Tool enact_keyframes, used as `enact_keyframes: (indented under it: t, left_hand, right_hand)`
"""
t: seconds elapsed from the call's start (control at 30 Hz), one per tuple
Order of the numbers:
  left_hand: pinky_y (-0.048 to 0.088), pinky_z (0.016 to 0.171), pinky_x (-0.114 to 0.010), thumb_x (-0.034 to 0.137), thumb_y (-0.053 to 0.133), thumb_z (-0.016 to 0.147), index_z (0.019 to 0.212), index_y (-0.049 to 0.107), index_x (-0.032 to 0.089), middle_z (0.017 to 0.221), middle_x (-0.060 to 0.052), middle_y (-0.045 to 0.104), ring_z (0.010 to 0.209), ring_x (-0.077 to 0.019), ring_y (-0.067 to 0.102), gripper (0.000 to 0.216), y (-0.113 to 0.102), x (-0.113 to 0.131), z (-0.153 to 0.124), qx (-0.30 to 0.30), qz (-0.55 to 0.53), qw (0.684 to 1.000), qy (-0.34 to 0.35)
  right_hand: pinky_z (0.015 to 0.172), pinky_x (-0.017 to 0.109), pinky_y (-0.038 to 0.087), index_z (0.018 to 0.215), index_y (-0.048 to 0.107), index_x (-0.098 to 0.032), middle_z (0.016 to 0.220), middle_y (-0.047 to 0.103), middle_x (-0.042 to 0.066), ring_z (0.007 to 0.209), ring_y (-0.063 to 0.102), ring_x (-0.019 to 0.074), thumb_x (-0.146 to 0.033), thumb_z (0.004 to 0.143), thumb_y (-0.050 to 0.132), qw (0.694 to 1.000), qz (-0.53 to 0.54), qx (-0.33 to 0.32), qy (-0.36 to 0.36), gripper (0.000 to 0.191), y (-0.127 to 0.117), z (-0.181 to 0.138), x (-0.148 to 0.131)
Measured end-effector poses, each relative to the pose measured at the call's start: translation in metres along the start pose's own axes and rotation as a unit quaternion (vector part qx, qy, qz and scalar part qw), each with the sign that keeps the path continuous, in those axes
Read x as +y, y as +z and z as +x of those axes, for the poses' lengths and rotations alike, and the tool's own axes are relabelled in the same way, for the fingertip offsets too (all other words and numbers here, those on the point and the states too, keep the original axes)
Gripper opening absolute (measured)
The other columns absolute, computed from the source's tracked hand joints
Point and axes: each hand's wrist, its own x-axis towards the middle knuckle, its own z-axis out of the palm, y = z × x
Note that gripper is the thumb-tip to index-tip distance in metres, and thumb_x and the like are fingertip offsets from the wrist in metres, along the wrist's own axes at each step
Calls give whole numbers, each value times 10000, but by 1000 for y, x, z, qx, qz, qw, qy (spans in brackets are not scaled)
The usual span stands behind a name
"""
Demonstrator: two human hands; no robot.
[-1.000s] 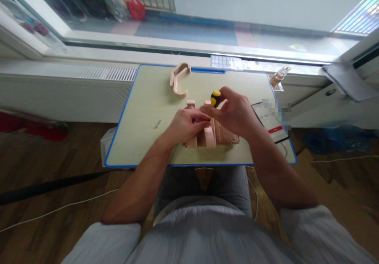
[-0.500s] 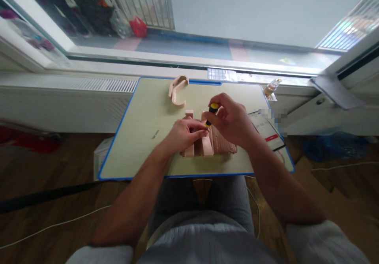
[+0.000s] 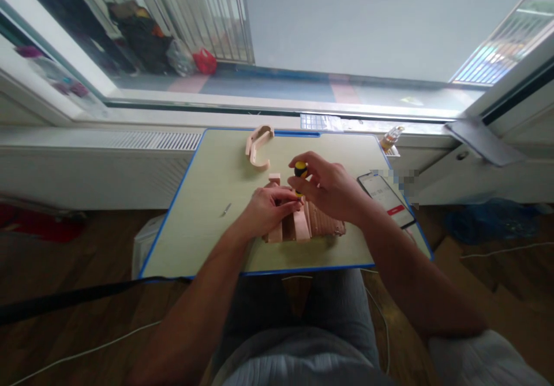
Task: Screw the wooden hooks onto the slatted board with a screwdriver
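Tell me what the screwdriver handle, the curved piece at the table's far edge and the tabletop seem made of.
Screwdriver handle: probably plastic, going by the moulded-looking yellow and black sections; finish too small to judge.
Curved piece: likely bare wood, smooth and matt, pale tan with cleanly cut edges.
Tabletop: perhaps laminate or coated board, smooth, with a flat, even, pale surface.

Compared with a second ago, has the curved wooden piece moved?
No. The curved wooden piece lies just as before against the blue strip at the table's far edge; only the camera view shifted.
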Motion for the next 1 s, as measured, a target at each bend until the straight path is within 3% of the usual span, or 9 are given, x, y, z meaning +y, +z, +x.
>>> enact_keyframes:
  t: [0.17, 0.4, 0.53, 0.8, 1.0]
  left_hand:
    - [486, 903, -373, 475, 767, 975, 907, 911, 253, 915, -45, 851, 937, -231, 653, 273, -2, 3, 2, -17, 27, 999, 4]
    - [511, 893, -360, 475, 790, 953, 998, 925, 260, 986, -54, 862, 956, -227, 681, 258, 1, -7, 2, -16, 28, 999, 0]
    - [499, 869, -342, 486, 823, 924, 967, 919, 250, 956, -47, 850, 953, -215, 676, 259, 1, -8, 0, -9, 18, 1000, 6]
    - [484, 750, -291, 537, 912, 839, 978, 912, 200, 929, -51, 840, 818, -170, 671, 365, 6, -10, 1, 6, -66, 997, -32]
    - [531, 772, -303, 485, 916, 847, 897, 919, 213, 927, -69, 857, 851, -195, 714, 277, 5, -12, 2, 11, -52, 998, -20]
  right_hand:
    - [763, 364, 542, 1436, 698, -257, 1118, 848, 53, 770, 718, 170, -313, 994, 662, 998, 60, -18, 8, 446, -5, 2, 7]
    - [700, 356, 517, 1203, 628, -237, 1011, 798, 45, 705, 685, 161, -398, 982, 706, 998, 44, 34, 10, 285, 7, 0, 11]
    - [714, 369, 512, 1211, 584, -251, 900, 758, 16, 701, 676, 175, -418, 992, 685, 998, 32, 46, 18, 293, 12, -6, 10]
    - [698, 356, 482, 1208, 559, -264, 878, 748, 6, 690, 654, 170, -412, 1000, 672, 997, 31, 67, 11, 279, 17, -13, 11]
    - [696, 363, 481, 1202, 600, -261, 819, 722, -20, 688, 667, 183, -451, 992, 710, 998, 15, 55, 23, 304, 14, -12, 5]
